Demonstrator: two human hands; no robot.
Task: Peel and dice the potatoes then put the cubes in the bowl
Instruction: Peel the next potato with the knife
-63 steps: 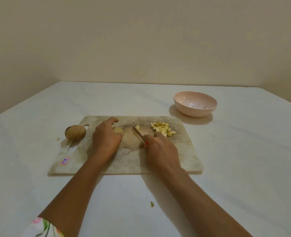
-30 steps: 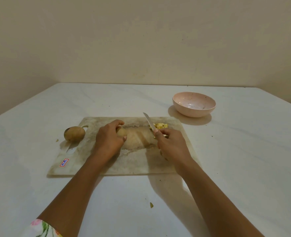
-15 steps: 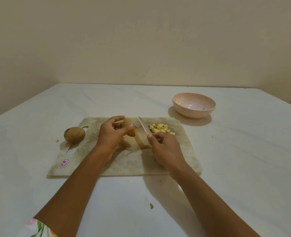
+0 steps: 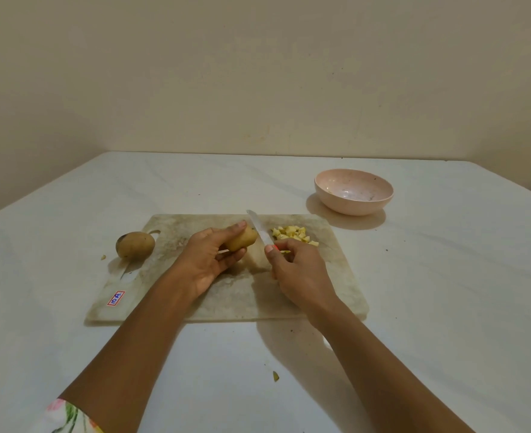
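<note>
Potato cubes [image 4: 293, 235] sit heaped mid-frame on the board [image 4: 258, 301], none in the bowl [image 4: 353, 192] upper right; my left hand [image 4: 208, 260] curls round a skin-on piece [image 4: 242, 240], right hand [image 4: 298, 270] grips the knife [image 4: 259, 229], whole potato [image 4: 135, 245] at left not yet started.

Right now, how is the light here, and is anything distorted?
Head view: dim, warm light, no glare; soft shadows lie on the camera side of the bowl and beneath the left hand and right hand; the sides of the table splay outward.
</note>
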